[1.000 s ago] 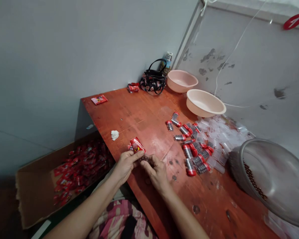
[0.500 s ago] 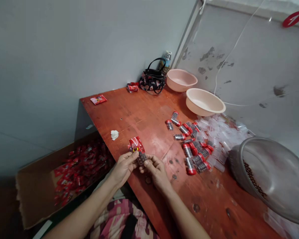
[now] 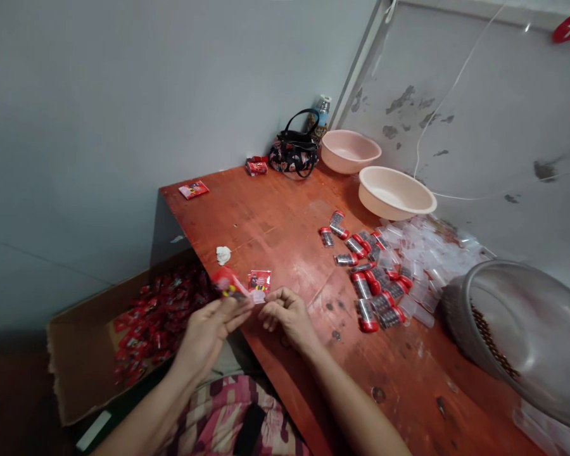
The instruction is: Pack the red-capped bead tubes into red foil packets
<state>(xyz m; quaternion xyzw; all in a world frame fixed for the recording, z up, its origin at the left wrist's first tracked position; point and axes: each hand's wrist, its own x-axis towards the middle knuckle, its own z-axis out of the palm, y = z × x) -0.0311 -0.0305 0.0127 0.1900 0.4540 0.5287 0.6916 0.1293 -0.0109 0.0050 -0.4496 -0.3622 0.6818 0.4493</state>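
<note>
My left hand (image 3: 218,323) is closed on a red printed packet (image 3: 228,284), which is smeared by motion; a dark part shows near the fingers. A second red packet (image 3: 259,280) with a pale lower edge is just right of it, by the table's near edge. Beside that edge is my right hand (image 3: 287,316), fingers curled and thumb and forefinger together. Whether they grip the packet is hidden. To the right lie several clear tubes of dark beads with red caps (image 3: 361,285). Below left, a cardboard box (image 3: 83,373) holds many red packets (image 3: 147,329).
Clear empty tubes (image 3: 420,253) are heaped behind the filled ones. A grey basin (image 3: 484,272) with brown beads stands at right, two pale basins (image 3: 394,196) (image 3: 349,149) behind. A handbag (image 3: 292,155), a bottle (image 3: 323,107), a crumpled white scrap (image 3: 223,254) and red packets (image 3: 194,189) are farther back.
Both hands were together on a red packet and a tube of dark beads. My left hand has moved left with the red packet, away from my right hand, and the second packet now shows.
</note>
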